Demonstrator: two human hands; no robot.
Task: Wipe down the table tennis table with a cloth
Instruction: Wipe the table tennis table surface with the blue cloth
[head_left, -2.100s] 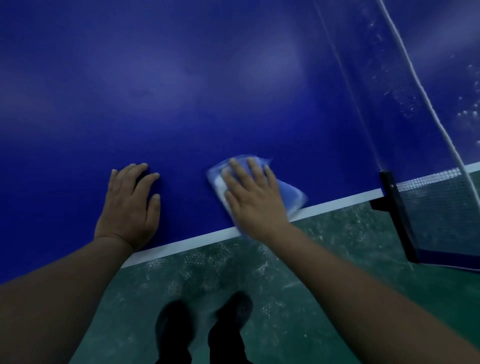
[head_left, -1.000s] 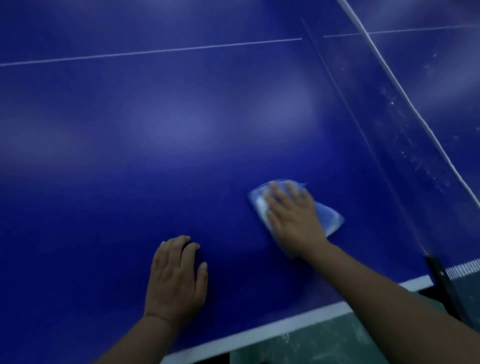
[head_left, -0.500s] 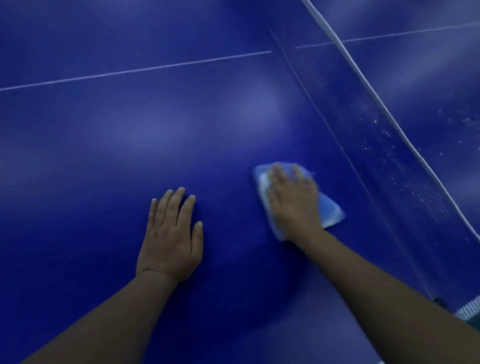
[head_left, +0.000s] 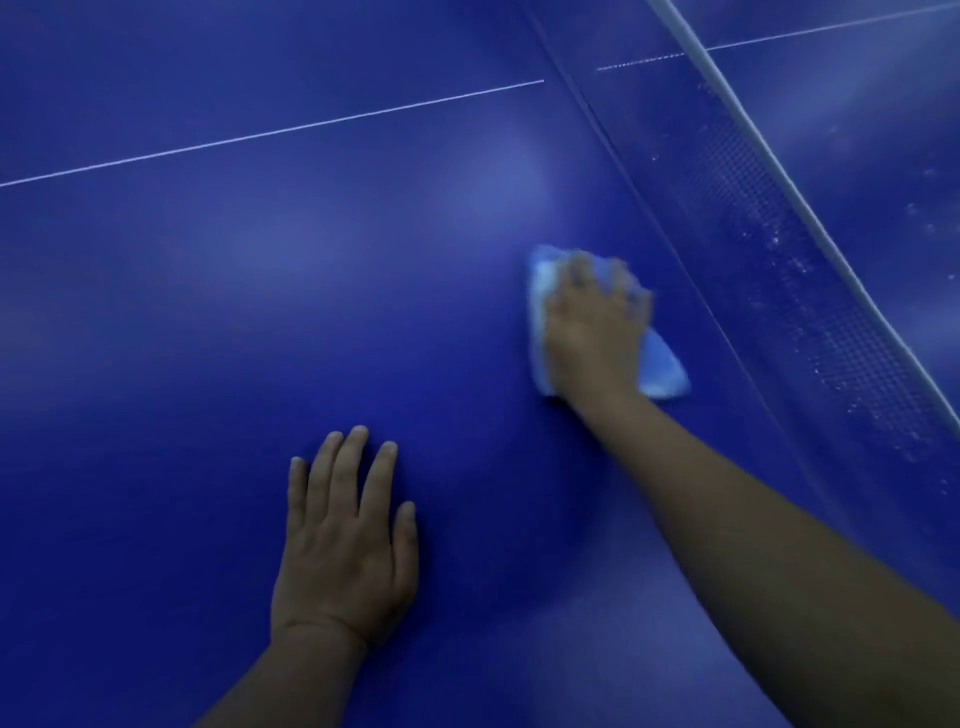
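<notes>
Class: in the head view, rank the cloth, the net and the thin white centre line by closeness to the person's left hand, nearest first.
From the left hand:
1. Cloth, ahead to the right, under the right hand.
2. Centre line, straight ahead across the table.
3. Net, far right.

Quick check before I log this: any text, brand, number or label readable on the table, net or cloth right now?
None readable.
Table: plain blue top with only white lines, no lettering.
Net: mesh and white top band, no print visible.
Cloth: light blue, motion-blurred under the right hand, no tag or logo visible.
Left hand: lies flat on the table, holds nothing with text.
</notes>
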